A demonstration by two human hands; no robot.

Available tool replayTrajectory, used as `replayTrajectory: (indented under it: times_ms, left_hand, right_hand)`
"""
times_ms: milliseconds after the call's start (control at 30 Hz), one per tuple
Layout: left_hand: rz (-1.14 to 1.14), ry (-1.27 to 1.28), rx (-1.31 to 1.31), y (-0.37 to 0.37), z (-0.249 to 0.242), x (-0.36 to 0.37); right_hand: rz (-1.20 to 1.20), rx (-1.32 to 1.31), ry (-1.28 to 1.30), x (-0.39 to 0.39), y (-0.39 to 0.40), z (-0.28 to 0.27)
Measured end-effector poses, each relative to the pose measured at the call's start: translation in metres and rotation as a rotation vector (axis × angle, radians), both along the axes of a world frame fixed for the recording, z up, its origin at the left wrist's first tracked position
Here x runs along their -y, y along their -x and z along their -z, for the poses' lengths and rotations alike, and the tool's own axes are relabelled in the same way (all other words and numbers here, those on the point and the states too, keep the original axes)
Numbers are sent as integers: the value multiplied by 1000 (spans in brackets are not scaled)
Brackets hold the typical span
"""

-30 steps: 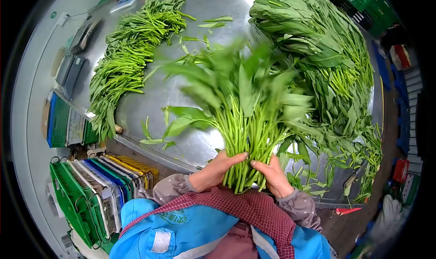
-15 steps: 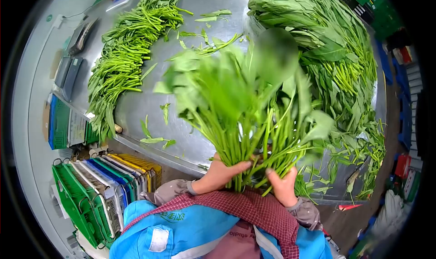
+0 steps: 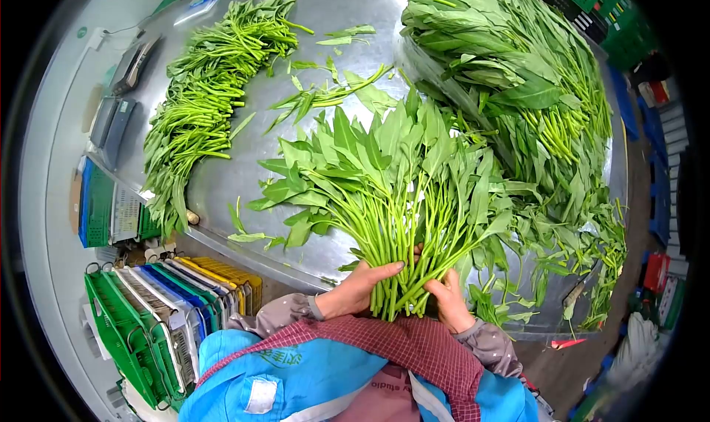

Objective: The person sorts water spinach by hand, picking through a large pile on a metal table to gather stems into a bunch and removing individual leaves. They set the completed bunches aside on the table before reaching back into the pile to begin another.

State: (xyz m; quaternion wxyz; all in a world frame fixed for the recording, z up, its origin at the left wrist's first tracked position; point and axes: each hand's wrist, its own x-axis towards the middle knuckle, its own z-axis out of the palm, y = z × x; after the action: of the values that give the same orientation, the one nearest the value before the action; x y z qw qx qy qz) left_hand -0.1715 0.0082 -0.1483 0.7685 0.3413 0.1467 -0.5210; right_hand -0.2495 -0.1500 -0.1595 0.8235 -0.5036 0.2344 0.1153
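1. Pinching stems point(image 3: 396, 289), the left hand point(image 3: 361, 285) and right hand point(image 3: 449, 301) share one leafy bunch point(image 3: 405, 215), fanning out ahead of both.
2. It looks light, with springy stems and soft, easily bruised leaves point(image 3: 370, 144); the firm lower stems seem the best hold.
3. Counted: two hands, one held bunch, one row of greens point(image 3: 200, 104) beyond the left hand, one larger heap point(image 3: 510, 74) beyond the right.

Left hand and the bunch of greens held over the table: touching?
Touching. The head view shows the left hand with its thumb laid across the front of the stems of the bunch of greens, no gap visible.
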Motion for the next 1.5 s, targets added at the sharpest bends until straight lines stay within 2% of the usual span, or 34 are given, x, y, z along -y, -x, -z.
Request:
replayTrajectory:
  times_ms: [67,167,233,300,333,367,433,467,500,533,567,600,667,767,833,967,1067,1133,1167,1233,1267,1300,1333,1367,1433,1467,1500]
  left_hand:
    - [2,12,27,1,5,-1]
    - [12,23,29,2,7,0]
    - [20,-10,81,3,7,0]
    - [140,-276,471,3,1,3]
    - [166,-351,759,1,-7,1]
    - [194,-427,1042,1,-21,-3]
    - [173,-385,1053,-4,-37,-8]
    - [152,-326,808,-4,-33,-8]
    - [125,-261,572,-6,-28,-8]
    - [79,-91,303,-5,-10,-8]
    - [75,-85,316,-4,-8,-8]
    - [106,-102,181,-5,-6,-8]
    - [160,-90,-24,-5,5,-10]
    - [217,21,-76,0,21,-12]
    - [163,98,-66,3,26,-11]
    - [224,-95,129,4,18,-3]
    - [207,-94,410,6,16,0]
    - [108,-36,596,8,23,4]
    - [83,-32,600,3,12,4]
    - [41,22,546,-13,-9,1]
    - [26,25,558,-26,-21,-3]
    - [29,-31,663,-42,-34,-8]
    - [36,-91,767,-60,-49,-16]
    - [77,-171,651,-82,-67,-28]
    - [46,-245,803,-130,-105,-54]
    - [-40,-256,849,-156,-110,-64]
    - [-63,-383,913,-189,-100,-77]
  right_hand:
    - [33,38,-253,1,2,2]
    - [68,83,-328,2,2,0]
    - [62,-77,-159,-3,-7,-9]
    - [-93,37,442,-10,-21,-16]
    - [-151,252,676,-11,-25,-30]
    - [-123,455,847,-10,-22,-20]
    - [-114,577,758,-7,-25,-26]
    - [-128,436,473,-8,-25,-16]
    - [-134,447,479,-11,-28,-5]
    - [-109,241,308,-14,-30,5]
    - [-80,35,136,-17,-32,10]
    - [-178,-15,257,-17,-33,9]
    - [-109,63,233,-17,-25,23]
    - [-157,135,316,-15,-20,26]
    - [-195,203,372,-14,-23,30]
    - [-388,330,818,-10,-27,28]
    - [-452,318,824,-3,-33,16]
    - [-452,315,661,-3,-43,-12]
    - [-409,300,531,4,-39,1]
    - [-429,250,514,17,-38,6]
    - [-447,439,521,24,-34,41]
    - [-491,224,355,23,-40,22]
    - [-462,281,337,11,-53,-7]
    - [-431,334,317,0,-64,-27]
    - [-471,245,266,3,-68,-23]
    - [-431,218,209,5,-68,-18]
    - [-423,206,254,8,-65,-11]
